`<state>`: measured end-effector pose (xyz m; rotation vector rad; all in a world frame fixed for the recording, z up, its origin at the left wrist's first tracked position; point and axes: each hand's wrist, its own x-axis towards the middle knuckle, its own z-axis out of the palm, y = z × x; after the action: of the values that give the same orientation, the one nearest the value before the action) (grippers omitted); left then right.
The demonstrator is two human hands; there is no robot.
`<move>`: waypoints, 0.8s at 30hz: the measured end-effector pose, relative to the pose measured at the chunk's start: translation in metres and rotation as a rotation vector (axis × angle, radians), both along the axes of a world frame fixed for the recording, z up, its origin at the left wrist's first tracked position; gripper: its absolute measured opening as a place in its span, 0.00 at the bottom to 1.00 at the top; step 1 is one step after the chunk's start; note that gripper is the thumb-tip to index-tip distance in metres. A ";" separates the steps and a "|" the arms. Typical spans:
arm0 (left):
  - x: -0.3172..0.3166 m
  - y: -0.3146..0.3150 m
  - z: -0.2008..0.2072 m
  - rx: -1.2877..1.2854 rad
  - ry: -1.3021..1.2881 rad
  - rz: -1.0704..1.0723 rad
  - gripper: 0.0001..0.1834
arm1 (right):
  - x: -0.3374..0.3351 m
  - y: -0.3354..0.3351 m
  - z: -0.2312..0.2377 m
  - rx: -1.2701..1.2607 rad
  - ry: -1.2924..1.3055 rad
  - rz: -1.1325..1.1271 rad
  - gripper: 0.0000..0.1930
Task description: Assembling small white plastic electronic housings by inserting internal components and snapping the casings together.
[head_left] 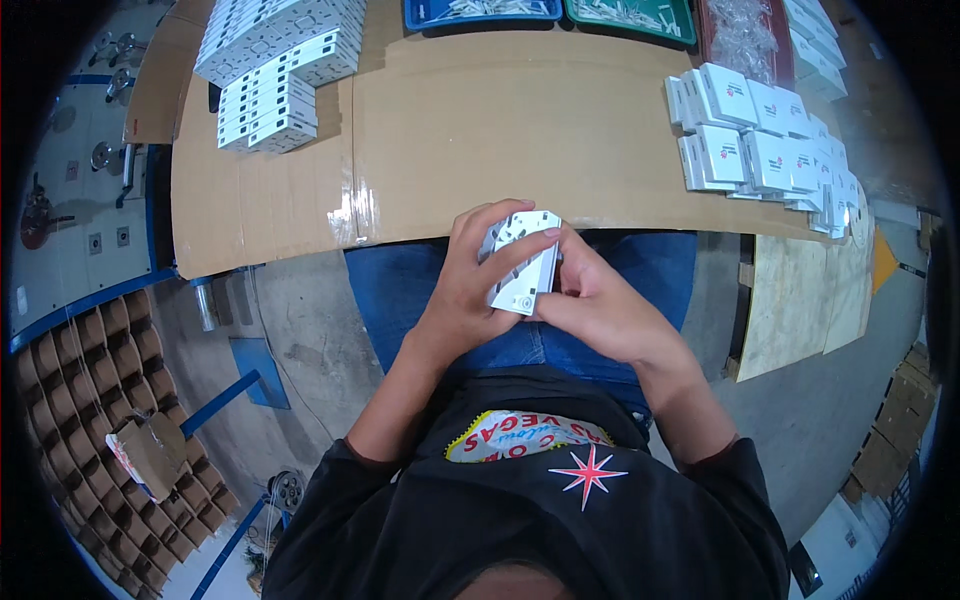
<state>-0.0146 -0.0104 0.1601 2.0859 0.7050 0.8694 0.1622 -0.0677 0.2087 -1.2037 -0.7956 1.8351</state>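
Both of my hands hold a white plastic housing with dark slots and holes, just off the table's near edge and above my lap. My left hand wraps round its left side, fingers lying across the top face. From the right, my right hand grips the housing's side with its fingers curled and the thumb near the lower end. Parts of the housing are covered by my fingers.
The cardboard-covered table bears stacked white housings at far left and piled white boxes at right. Along the back are a blue tray and a green tray of small white parts, and a dark red tray of clear plastic pieces.
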 end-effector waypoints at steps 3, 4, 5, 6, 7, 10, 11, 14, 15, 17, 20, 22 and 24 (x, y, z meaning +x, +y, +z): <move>0.000 -0.001 0.000 -0.156 -0.027 -0.009 0.40 | 0.004 0.007 0.007 -0.069 0.026 0.027 0.34; 0.000 -0.001 -0.001 -0.159 -0.026 -0.015 0.40 | 0.006 0.009 0.008 -0.064 -0.020 0.056 0.34; 0.000 0.000 -0.001 -0.172 -0.025 -0.018 0.40 | 0.007 0.011 0.009 -0.059 -0.067 0.084 0.33; 0.000 0.000 -0.001 -0.184 -0.024 -0.020 0.40 | 0.008 0.011 0.005 -0.050 -0.093 0.105 0.34; 0.000 0.000 -0.002 -0.185 -0.023 -0.025 0.40 | 0.009 0.012 0.003 -0.051 -0.092 0.100 0.34; 0.001 0.000 -0.004 -0.180 -0.036 -0.022 0.40 | 0.011 0.013 0.002 -0.038 -0.122 0.143 0.34; 0.002 0.000 -0.003 -0.173 -0.031 -0.015 0.40 | 0.011 0.014 0.003 -0.051 -0.130 0.150 0.35; 0.001 -0.002 -0.007 -0.214 -0.051 -0.003 0.40 | 0.015 0.016 0.008 -0.089 -0.100 0.178 0.37; 0.000 -0.003 -0.009 -0.264 -0.077 0.003 0.41 | 0.018 0.016 0.010 -0.115 -0.061 0.201 0.38; 0.001 -0.004 -0.012 -0.320 -0.154 0.017 0.42 | 0.021 0.018 0.015 -0.124 -0.027 0.197 0.39; 0.004 -0.006 -0.004 -0.454 -0.258 0.019 0.45 | 0.026 0.017 0.012 -0.161 -0.028 0.174 0.40; 0.004 -0.008 -0.001 -0.528 -0.287 0.014 0.47 | 0.030 0.017 0.012 -0.184 -0.064 0.161 0.40; 0.003 -0.010 -0.001 -0.730 -0.385 0.054 0.46 | 0.031 0.016 0.015 -0.148 -0.170 0.036 0.38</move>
<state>-0.0117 -0.0199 0.1591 1.2184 0.7276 0.8455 0.1936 -0.0519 0.2238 -1.4643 -0.7903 1.8652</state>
